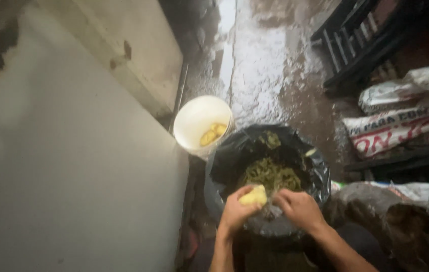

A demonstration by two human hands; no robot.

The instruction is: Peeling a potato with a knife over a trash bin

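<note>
The left hand (235,211) grips a peeled yellow fruit (253,196) over the near rim of a black-lined bin (320,176) filled with green peelings (270,175). The right hand (299,207) is curled just beside it; what it holds cannot be told. A white bucket (194,118) with yellow pieces (212,134) stands beyond.

Room is tight: the black-lined bin (267,171) sits right below both hands, its mouth open above the green peels (270,175). The white bucket (202,123) touches the bin's far left rim. A pale wall (73,166) closes the left; sacks (400,126) crowd the right. Wet floor (264,65) lies open beyond the bin.
</note>
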